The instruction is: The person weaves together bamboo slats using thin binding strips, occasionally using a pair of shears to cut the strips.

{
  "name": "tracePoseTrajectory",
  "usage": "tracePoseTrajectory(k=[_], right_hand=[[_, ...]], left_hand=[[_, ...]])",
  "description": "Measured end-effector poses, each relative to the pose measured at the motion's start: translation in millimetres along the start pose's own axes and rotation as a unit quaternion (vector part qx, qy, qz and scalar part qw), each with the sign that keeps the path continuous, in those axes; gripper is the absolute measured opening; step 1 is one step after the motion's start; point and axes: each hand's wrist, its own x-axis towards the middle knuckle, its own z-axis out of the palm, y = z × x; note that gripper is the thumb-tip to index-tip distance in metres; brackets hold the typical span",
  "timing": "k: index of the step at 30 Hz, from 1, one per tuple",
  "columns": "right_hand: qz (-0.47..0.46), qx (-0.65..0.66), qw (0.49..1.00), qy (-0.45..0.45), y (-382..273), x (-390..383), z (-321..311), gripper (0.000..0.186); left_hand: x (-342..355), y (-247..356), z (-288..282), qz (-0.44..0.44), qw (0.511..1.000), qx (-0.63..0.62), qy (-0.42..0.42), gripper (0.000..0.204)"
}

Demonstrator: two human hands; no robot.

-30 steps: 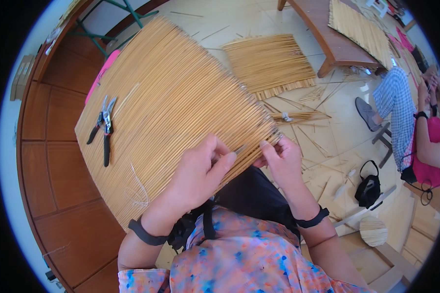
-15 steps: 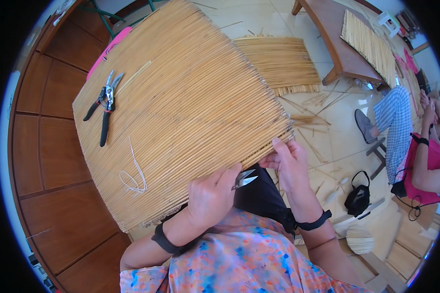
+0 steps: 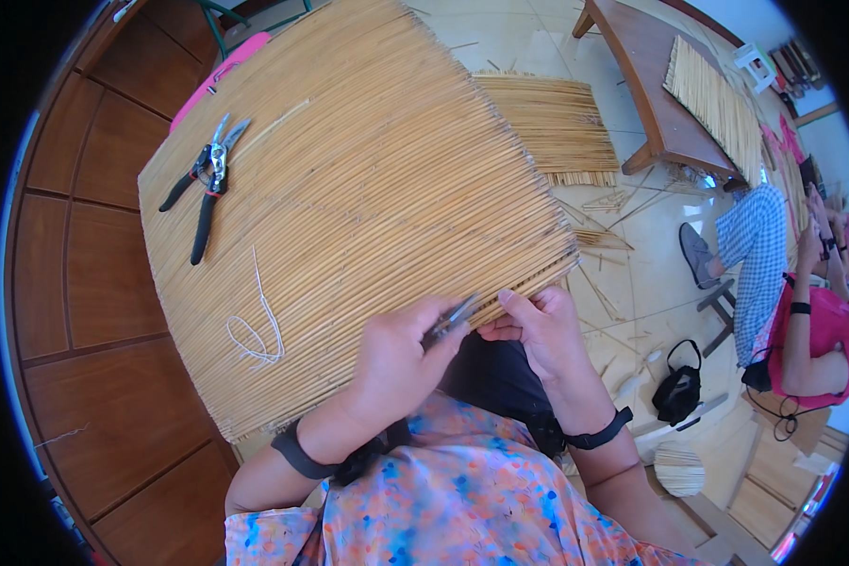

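1. Wooden panelling (image 3: 113, 274): brown, at 9 o'clock of the large mat.
2. Desk (image 3: 646, 94): low, brown, at 2 o'clock, well apart from both hands; it carries a pale mat (image 3: 712, 104).
3. Large mat (image 3: 377, 208): tan stalks laid side by side; it fills the middle of the view, near edge at the person's lap.
4. Floor mat (image 3: 561, 123): at 2 o'clock, partly hidden behind the large mat.
5. Left hand (image 3: 406, 344): at 5 o'clock; grip closed around the snips.
6. Right hand (image 3: 542, 330): at 4 o'clock; grip narrow, thumb and fingers pinching the large mat's near edge.
7. Pruning shears (image 3: 217, 165): on the large mat at 10 o'clock, handles black, blades apart and pointing to 1 o'clock.
8. Snips (image 3: 451, 319): metal, blades pointing to 1 o'clock, beside the large mat's near edge.
9. White thread (image 3: 279, 341): looped on the large mat at 7 o'clock.
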Motion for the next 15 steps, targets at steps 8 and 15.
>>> tracePoseTrajectory(k=[8, 15], right_hand=[[-0.012, 0.022, 0.999, -0.030, 1.5, 3.0, -6.3, 0.024], [-0.028, 0.022, 0.998, -0.044, 4.7, 4.4, -8.3, 0.025]], left_hand=[[-0.2, 9.2, -32.6, -0.135, 0.988, -0.077, -0.008, 0.031], [-15.7, 0.0, -45.2, -0.034, 0.995, 0.084, -0.032, 0.031]])
